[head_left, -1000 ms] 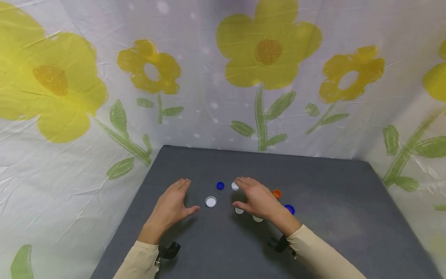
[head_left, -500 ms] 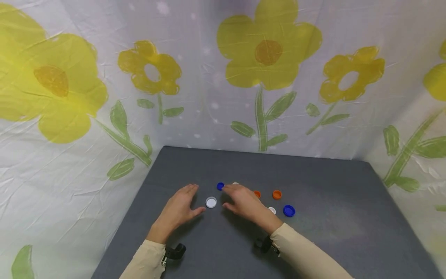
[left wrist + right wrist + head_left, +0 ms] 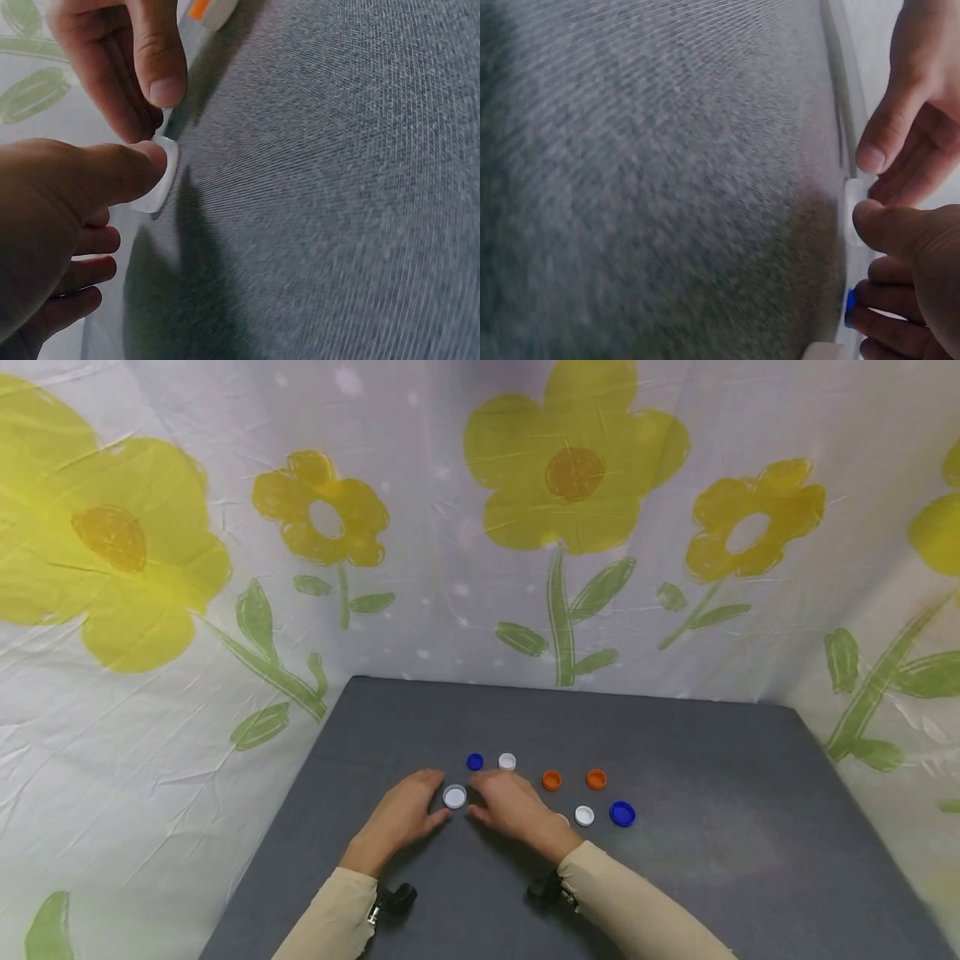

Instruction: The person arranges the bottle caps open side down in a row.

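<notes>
A white round bottle cap with a clear-looking rim [image 3: 454, 797] lies on the dark grey table [image 3: 720, 877], between both hands in the head view. To its left is my left hand [image 3: 401, 818], thumb and fingers spread apart and fingertips close to the rim. On the other side my right hand [image 3: 513, 808] faces it in the same way, fingers relaxed. In the left wrist view the left thumb [image 3: 127, 169] overlaps the white cap [image 3: 166, 180]. The right wrist view has the right thumb [image 3: 885, 225] right at the cap's edge [image 3: 852, 210].
Behind the hands lie a small blue cap [image 3: 475, 762] and a white cap [image 3: 507, 762]. Rightward are two orange caps, one nearer [image 3: 552, 781], another white cap [image 3: 584, 816] and a larger blue cap [image 3: 622, 814]. One pale cap is mostly hidden by the right wrist. A flowered curtain [image 3: 420, 610] surrounds the table.
Both hands have closed in on the white cap, the left moving right and the right moving left. Caps that the right hand and forearm covered now show. The white cap stays in place.
</notes>
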Available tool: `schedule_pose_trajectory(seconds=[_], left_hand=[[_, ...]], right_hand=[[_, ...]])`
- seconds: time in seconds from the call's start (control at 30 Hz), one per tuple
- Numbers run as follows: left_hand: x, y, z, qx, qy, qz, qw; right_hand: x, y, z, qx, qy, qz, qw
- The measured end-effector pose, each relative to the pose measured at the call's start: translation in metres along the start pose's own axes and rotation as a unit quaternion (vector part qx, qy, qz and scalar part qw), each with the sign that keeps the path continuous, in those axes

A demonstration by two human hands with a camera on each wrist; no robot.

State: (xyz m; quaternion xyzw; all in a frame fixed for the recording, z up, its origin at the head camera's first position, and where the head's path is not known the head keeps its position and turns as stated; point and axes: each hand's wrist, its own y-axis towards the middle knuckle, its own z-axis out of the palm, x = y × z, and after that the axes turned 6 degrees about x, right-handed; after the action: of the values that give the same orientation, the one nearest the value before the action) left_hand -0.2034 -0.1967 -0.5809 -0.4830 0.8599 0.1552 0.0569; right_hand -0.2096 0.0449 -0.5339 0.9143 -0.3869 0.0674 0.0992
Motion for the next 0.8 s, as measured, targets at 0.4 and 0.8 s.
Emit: schedule_pose_trajectory(seconds=[0.4,0.8], left_hand=[[-0.026,0.004,-0.01,-0.015,0.008,0.01,0.9998],[-0.035,0.001,-0.021,0.004,-0.016,-0.012,0.9998]], right_hand=[[0.008,0.008,0.017,-0.025,-0.023,0.013,0.9994],[0.01,0.003,0.009,-0.036,-0.005,0.018,0.9992]])
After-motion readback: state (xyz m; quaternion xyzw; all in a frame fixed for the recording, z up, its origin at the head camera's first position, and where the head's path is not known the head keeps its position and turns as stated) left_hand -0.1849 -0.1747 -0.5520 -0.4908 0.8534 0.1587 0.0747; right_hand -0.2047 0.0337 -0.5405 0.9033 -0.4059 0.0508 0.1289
